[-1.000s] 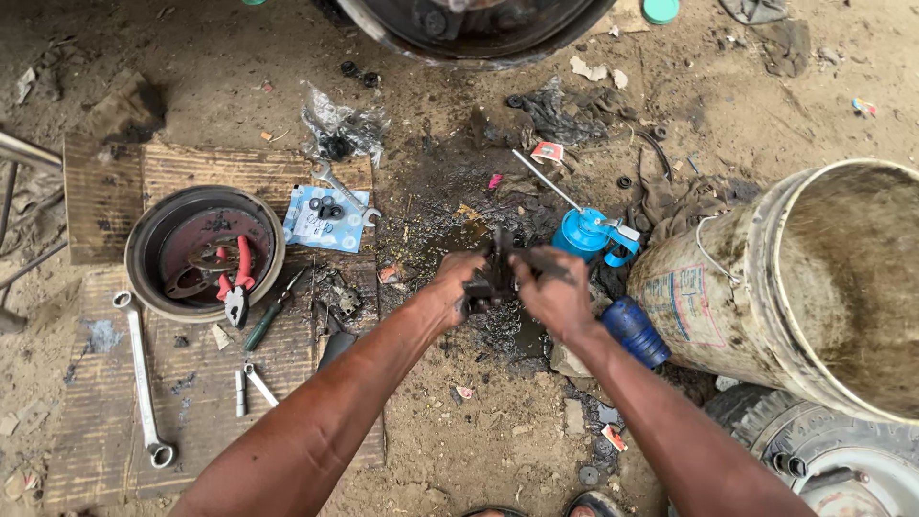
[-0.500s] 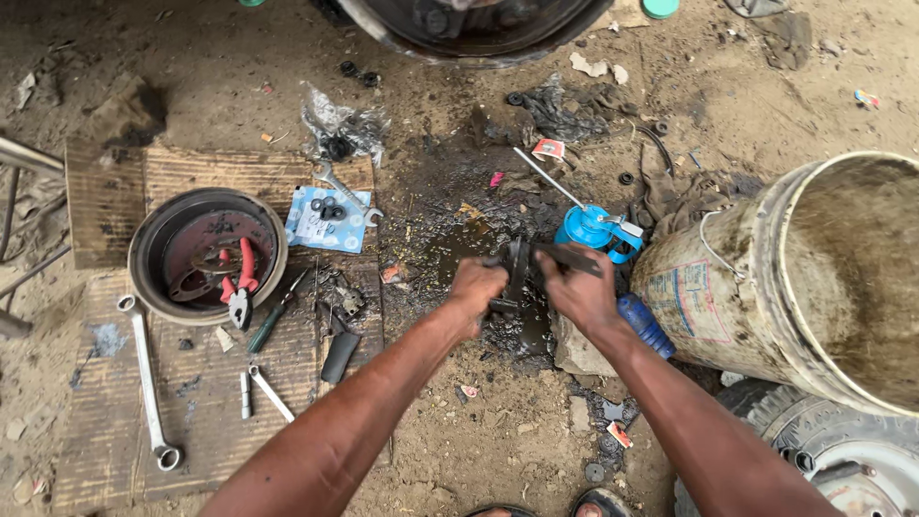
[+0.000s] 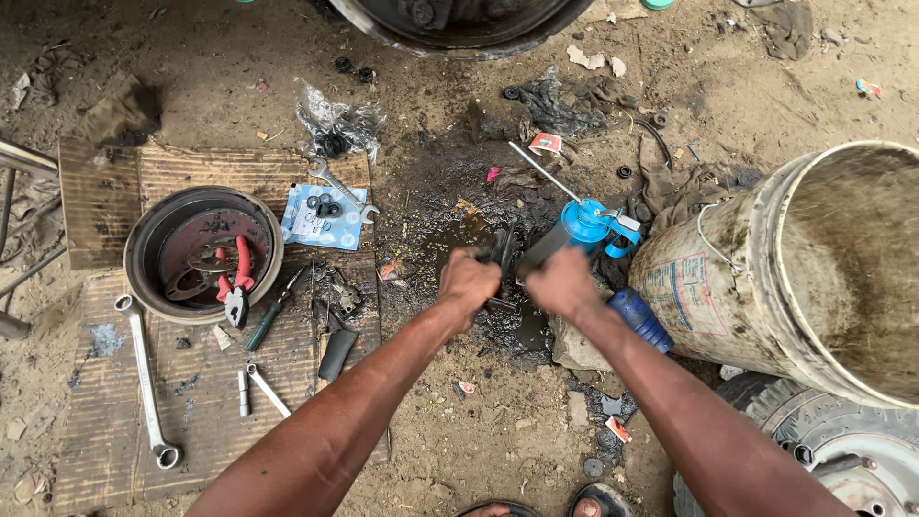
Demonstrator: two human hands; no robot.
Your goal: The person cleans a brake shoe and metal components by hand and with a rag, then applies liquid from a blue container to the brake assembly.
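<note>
— Where the oily patch darkens the ground, a small dark metal part (image 3: 500,257) is held low between both hands. The left hand (image 3: 467,280) is closed in a fist around it; the right hand (image 3: 565,283) is wrapped tight around its other end, so neither grip shows any opening.

— What is found just beside it?

— A blue oil can (image 3: 586,224) with a long thin spout is seen just past the right hand, a blue cylinder (image 3: 639,320) below it, and a large dirty bucket (image 3: 728,278) farther right, with a tyre (image 3: 814,450) at the corner. On the cardboard (image 3: 191,402) to the left, a brake drum (image 3: 203,251) with red-handled pliers (image 3: 235,285), a long spanner (image 3: 145,381) and a screwdriver (image 3: 270,312) are laid out.

— What could be expected to go wrong?

— A slip is judged likely: the part looks oil-slicked, so it could be dropped into the grit and fouled.
</note>
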